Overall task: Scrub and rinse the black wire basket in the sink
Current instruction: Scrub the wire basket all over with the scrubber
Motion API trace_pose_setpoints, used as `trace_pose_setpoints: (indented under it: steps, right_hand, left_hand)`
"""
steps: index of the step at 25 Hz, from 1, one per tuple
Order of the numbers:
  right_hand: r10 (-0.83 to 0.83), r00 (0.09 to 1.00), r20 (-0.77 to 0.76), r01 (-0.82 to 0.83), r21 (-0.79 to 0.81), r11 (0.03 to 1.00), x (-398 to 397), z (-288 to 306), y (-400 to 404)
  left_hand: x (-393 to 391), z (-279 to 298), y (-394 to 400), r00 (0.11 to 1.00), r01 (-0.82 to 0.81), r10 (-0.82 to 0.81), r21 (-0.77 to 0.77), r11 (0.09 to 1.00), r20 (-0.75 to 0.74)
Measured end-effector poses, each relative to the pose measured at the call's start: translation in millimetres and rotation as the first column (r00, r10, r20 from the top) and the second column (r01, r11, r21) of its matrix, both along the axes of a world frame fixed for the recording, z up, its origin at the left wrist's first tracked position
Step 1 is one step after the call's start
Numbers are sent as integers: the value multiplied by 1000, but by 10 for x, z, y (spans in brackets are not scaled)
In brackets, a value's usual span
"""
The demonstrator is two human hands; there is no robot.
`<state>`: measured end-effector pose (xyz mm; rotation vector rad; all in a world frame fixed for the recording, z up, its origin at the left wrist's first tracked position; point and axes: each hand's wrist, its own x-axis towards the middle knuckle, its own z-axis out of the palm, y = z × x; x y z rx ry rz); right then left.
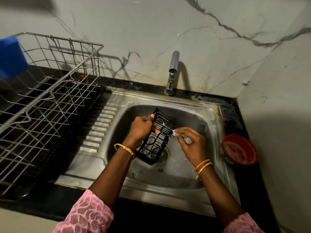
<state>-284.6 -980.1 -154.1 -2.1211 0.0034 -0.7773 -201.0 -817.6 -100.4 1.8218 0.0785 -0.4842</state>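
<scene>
In the middle of the frame, over the steel sink (193,180), the left hand (140,130) has its fingers closed tight around one long side of the black wire basket (157,137), holding it tipped up above the drain. The right hand (191,145) pinches a small soapy scrub pad (174,132) in curled fingers and presses it on the basket's right edge, so this looks like the scrubbing step. The tap (172,73) at the top middle shows no water, so next it likely needs turning on to rinse the soap off.
</scene>
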Motion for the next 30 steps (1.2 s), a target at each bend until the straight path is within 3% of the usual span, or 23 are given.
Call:
trace_pose_setpoints:
  steps: [3,6,8,11,14,17,21,26,30]
  right_hand:
    - [-2,999,52,-1,71,997,28,86,80]
    - [-1,996,94,6,-48,999,108,161,258]
    - [-43,997,62,46,-45,998,51,92,242]
    - [-88,994,-60,96,159,983,-38,93,116]
    - [-14,989,-145,60,318,946,218,316,146]
    - [57,994,-96,-38,195,980,513,455,297]
    - [38,991,-126,-28,79,996,426,405,281]
    - [-68,981,-182,82,66,994,24,196,71]
    - [-26,992,-121,31,42,999,246,304,221]
  left_hand:
    - [-16,60,-13,997,32,-35,46,998,69]
    - [-49,64,-47,987,45,-56,72,996,149]
    - [-24,51,-27,987,37,-48,76,996,150]
    - [14,16,17,987,34,-50,104,994,156]
    - [-16,-39,5,981,41,-67,141,989,183]
    - [-32,-71,-19,978,24,-52,142,990,202]
    - [-43,-103,-7,968,-43,7,138,990,250]
    - [-24,-188,31,977,-21,7,65,998,214]
    - [-54,-183,-37,962,33,-60,104,994,266]
